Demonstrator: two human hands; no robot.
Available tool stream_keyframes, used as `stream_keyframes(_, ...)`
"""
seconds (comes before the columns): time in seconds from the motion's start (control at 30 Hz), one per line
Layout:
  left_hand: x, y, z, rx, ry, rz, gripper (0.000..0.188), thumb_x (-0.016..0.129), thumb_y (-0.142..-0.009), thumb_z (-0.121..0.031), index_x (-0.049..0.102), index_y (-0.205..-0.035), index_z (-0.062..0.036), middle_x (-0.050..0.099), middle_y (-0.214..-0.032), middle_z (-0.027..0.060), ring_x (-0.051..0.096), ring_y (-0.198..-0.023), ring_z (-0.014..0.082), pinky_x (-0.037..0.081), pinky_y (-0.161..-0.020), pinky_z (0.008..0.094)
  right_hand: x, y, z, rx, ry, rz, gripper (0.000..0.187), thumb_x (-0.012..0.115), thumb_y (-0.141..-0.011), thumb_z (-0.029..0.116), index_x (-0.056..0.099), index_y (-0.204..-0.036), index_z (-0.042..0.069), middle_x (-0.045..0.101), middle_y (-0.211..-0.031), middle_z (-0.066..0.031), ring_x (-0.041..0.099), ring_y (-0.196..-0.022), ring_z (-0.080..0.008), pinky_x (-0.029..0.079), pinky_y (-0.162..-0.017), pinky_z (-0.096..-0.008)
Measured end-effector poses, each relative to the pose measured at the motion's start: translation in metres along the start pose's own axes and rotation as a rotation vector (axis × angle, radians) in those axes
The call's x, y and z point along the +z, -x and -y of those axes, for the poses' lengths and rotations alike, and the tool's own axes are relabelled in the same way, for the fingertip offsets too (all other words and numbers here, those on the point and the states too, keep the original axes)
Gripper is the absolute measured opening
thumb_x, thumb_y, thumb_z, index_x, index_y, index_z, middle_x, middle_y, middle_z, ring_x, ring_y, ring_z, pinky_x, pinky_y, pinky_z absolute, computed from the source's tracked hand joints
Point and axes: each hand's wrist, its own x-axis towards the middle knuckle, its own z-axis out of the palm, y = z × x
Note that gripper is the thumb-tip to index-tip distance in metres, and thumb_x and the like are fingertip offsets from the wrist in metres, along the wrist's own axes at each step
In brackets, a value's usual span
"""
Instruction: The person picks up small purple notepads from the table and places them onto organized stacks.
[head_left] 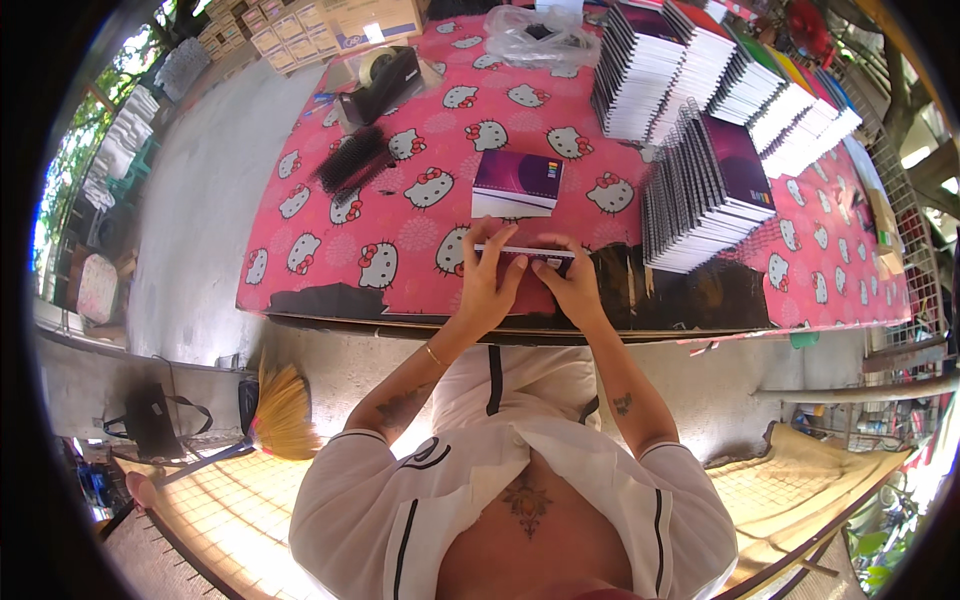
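My left hand [488,285] and my right hand [568,287] grip a small purple-covered notebook block [528,254] from both sides at the table's near edge. Its white page edge points away from me, and both thumbs press on its near face. Just beyond it lies a short stack of purple-covered pages [517,178], with a row of punched holes along its near edge. To the right stand spiral-bound purple notebooks [705,195] piled up, their black wire loops toward the left. A bundle of black binding wires [352,162] rests at the left.
A tape dispenser [382,88] sits at the far left of the pink patterned tabletop [420,240]. More notebook piles [640,75] in several colours fill the far right, beside a clear plastic bag [540,40]. Cardboard boxes [320,35] stand beyond; a straw broom [280,410] is low on the left.
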Motion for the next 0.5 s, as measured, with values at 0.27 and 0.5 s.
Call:
stream_keyframes(0.27, -0.103, -0.100, 0.103, 0.156, -0.551, -0.275, 0.034, 0.061, -0.094, -0.013, 0.061, -0.126, -0.0021, 0.062, -0.113, 0.0206, 0.056, -0.109, 0.0407, 0.046, -0.095, 0.0501, -0.036, 0.008, 0.002, 0.059, -0.050, -0.003, 0.016, 0.072, -0.090, 0.003, 0.067, -0.104, -0.001, 0.069, -0.095, -0.0040, 0.062, -0.088, -0.0083, 0.050, -0.079, -0.0258)
stream_keyframes(0.5, -0.155, -0.120, 0.183, 0.109, -0.905, -0.192, 0.014, 0.057, -0.095, -0.012, 0.065, -0.105, -0.0050, 0.064, -0.106, 0.0162, 0.061, -0.097, 0.0381, 0.050, -0.085, 0.0471, -0.031, 0.000, 0.006, 0.167, -0.097, 0.119, 0.020, 0.069, -0.091, 0.004, 0.069, -0.111, -0.001, 0.071, -0.116, -0.0099, 0.064, -0.093, -0.0099, 0.051, -0.086, -0.0261)
